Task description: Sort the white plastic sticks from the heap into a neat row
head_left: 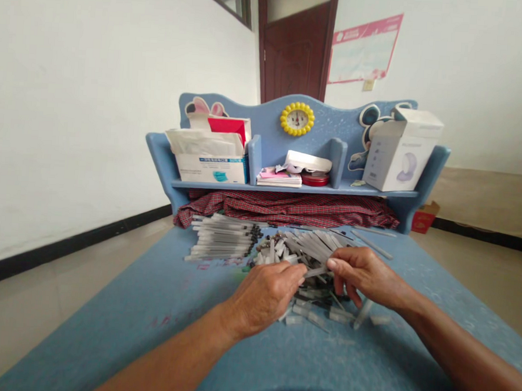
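Observation:
My left hand [267, 291] is closed, thumb and fingers pinching one end of a translucent pen barrel [315, 272]. At its other end, my right hand [366, 275] grips the same barrel between thumb and fingertips. Below and behind both hands spreads a loose heap of pen parts [279, 248], with clear barrels, short pale caps and dark thin pieces. Left of the heap lies a neat stack of pens [223, 238], side by side, their black ends pointing right. Several short translucent caps [302, 310] lie on the near side of the heap.
The blue table [147, 324] carries a raised shelf at the back, with a mask box [212, 168], a red round tin [315, 179] and a white carton [400, 154]. A folded checked cloth [287, 208] lies under the shelf. Loose barrels [373, 245] lie at back right.

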`<state>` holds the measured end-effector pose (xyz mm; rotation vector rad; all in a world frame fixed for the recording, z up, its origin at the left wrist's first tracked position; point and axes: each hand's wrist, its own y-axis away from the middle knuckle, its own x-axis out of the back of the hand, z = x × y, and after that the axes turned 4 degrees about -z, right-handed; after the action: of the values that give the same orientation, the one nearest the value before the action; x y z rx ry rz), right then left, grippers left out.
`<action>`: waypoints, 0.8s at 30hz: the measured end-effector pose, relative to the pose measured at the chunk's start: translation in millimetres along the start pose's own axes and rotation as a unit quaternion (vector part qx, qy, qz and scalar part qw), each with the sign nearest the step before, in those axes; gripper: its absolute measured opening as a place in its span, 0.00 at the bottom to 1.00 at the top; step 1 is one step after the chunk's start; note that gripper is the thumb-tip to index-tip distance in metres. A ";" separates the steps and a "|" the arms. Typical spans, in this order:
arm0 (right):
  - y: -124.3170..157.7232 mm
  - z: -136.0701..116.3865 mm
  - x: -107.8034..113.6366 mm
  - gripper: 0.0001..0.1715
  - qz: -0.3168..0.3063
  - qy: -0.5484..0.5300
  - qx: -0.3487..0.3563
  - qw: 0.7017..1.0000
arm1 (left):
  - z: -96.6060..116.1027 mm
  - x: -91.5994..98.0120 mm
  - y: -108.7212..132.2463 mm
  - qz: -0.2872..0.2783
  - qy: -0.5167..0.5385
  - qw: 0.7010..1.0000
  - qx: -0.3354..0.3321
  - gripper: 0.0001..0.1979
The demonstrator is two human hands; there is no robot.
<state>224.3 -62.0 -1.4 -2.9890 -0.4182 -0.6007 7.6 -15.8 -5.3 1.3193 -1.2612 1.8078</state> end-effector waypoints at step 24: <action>6.3 0.5 3.2 0.19 -0.049 -0.022 -0.031 0.998 | 1.9 -1.4 -0.1 -0.020 0.021 1.000 0.001 0.11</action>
<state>229.1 -67.2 -0.7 -3.0603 -0.5621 -0.5665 9.0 -17.4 -6.5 1.2919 -1.2033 1.8010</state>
